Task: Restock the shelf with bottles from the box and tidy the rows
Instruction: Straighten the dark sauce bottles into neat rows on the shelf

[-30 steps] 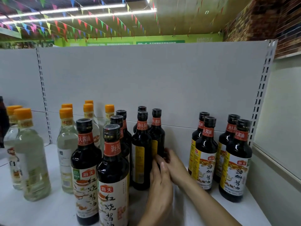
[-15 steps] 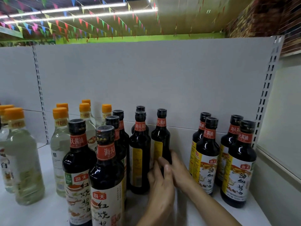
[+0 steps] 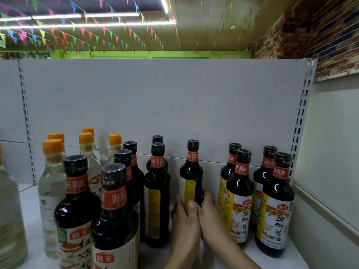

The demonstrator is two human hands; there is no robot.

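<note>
On the white shelf [image 3: 287, 264], between two groups, I am squaring up one dark soy bottle [image 3: 191, 177]. My left grip [image 3: 184, 218] and right grip [image 3: 212, 216] are both clasping its lower body, with a thumb lying on the yellow label. The bottle is standing upright, apart from the dark row [image 3: 157, 191] on its left and the yellow-labelled bottles [image 3: 240, 200] on its right, its label facing sideways. I am reading this as the tidying step. Next I should be turning the label forward and sliding the bottle into line without nudging its neighbours. No box is showing. A grey back panel [image 3: 174, 103] is rising behind, and bunting [image 3: 81, 33] is hanging under the ceiling.
</note>
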